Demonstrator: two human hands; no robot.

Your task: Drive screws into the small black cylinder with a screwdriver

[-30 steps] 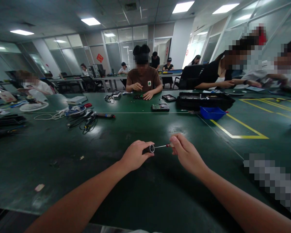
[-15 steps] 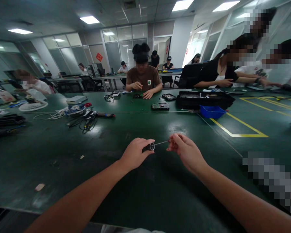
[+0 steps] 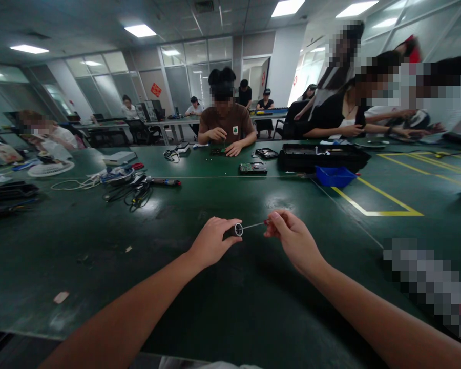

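Between the thumb and fingers of my left hand [image 3: 214,241] is a small dark cylinder with a silver ring-shaped rim [image 3: 238,229], its round end turned toward my right side. My right hand [image 3: 290,233] pinches what looks like a thin screwdriver [image 3: 254,225]; a bit of red shows at the fingertips, and the rest of the handle is hidden in the hand. The metal shaft runs left, its tip at or inside the cylinder's rim; I cannot tell how deep. Both hands are held above the green table [image 3: 215,328].
Beyond my hands lie a hard drive [image 3: 252,168], a blue tray [image 3: 335,177], a long black housing [image 3: 322,158] and tangled cables [image 3: 136,192]. A person in a brown shirt [image 3: 227,125] works across the table. Others sit at right, near a pixelated patch [image 3: 426,282].
The cylinder has turned slightly, so its rim faces me a little more. The right hand keeps its pinch. Across the table, a person at the right has moved left.
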